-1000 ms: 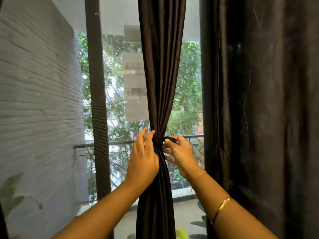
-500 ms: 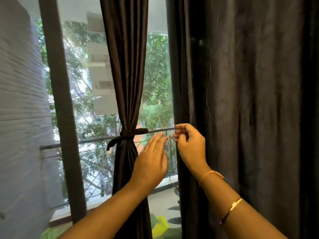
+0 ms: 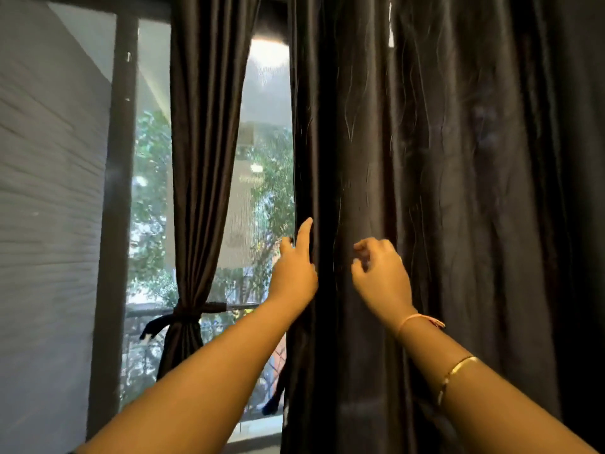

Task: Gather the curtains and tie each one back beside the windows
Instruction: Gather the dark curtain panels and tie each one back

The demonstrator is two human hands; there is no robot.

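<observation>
A dark brown curtain [image 3: 203,158] on the left is gathered and bound by a dark tie-back [image 3: 186,317] at railing height. A second, wider dark curtain [image 3: 442,191] hangs loose over the right half of the view. My left hand [image 3: 294,270] is at this loose curtain's left edge, index finger straight up against the fabric and thumb out. My right hand [image 3: 381,276] hovers in front of the same curtain with loosely curled fingers and nothing visibly held. A dark strip [image 3: 273,401] dangles at that curtain's lower left edge.
A dark window frame post [image 3: 113,208] stands left of the tied curtain, beside a grey brick wall [image 3: 49,208]. Through the glass I see a railing [image 3: 144,311] and green trees. The sill [image 3: 258,427] runs below.
Both hands left the tied curtain and moved right and up to the loose curtain. The view swung right and upward, so the tied curtain sits lower left.
</observation>
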